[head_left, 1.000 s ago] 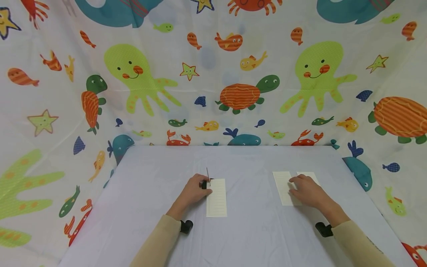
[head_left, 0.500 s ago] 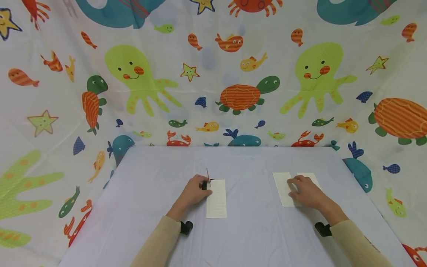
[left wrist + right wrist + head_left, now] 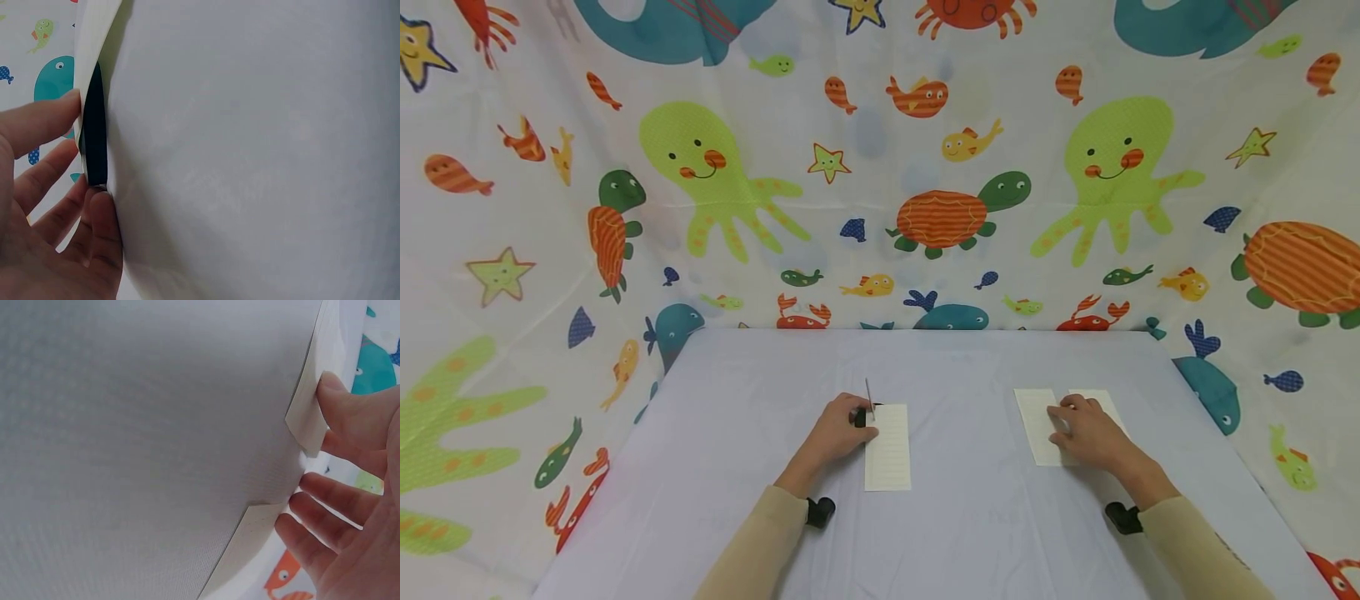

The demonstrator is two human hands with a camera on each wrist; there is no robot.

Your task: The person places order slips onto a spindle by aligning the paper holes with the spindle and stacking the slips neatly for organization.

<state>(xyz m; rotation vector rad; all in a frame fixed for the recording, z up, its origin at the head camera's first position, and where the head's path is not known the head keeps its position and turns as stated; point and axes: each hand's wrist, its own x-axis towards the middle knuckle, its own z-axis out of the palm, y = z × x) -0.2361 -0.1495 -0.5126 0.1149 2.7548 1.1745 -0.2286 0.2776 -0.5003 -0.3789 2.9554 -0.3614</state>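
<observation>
In the head view my left hand [image 3: 837, 425] rests by the upper left corner of a lined cream paper slip [image 3: 888, 462]. Its thumb touches the slip's left edge. A flat black piece [image 3: 95, 134] lies partly under the slip, its kind hidden, with my fingertips at its near end. A thin dark rod or blade [image 3: 869, 395] slants up at that corner. My right hand [image 3: 1092, 429], fingers spread and loosely bent, rests over two more slips, the left slip [image 3: 1033, 421] and the right slip [image 3: 1105, 402]; in the right wrist view its thumb touches one slip's edge.
A white cloth covers the table [image 3: 962, 533]. Behind and beside it hangs a curtain [image 3: 865, 183] printed with sea animals. Black wrist devices sit at both sleeves, the left device [image 3: 821, 512] and the right device [image 3: 1122, 518].
Both hands and the slips stay almost in place; the whole head view has shifted by a few pixels. The right wrist has moved very slightly left.
</observation>
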